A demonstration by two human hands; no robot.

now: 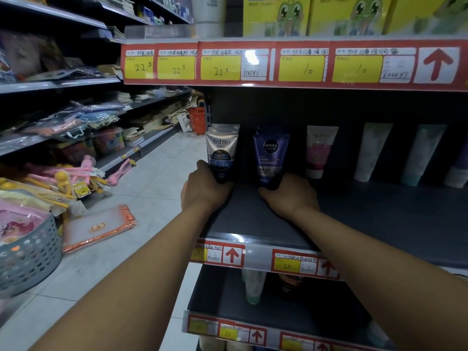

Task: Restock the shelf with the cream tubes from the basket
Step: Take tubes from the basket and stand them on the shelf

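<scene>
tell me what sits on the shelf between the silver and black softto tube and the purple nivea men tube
Nothing. In the head view the dark shelf is bare between the silver and black Softto tube, held by the left hand, and the purple Nivea Men tube, held by the right hand.

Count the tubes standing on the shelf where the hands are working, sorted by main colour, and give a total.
Silver-and-black Softto tubes: 2, one behind the other
Purple Nivea tube: 1
White-and-pink tube: 1
White tube: 1
Pale green tube: 1
Partly cut-off tube at the right edge: 1
Total: 7
</scene>
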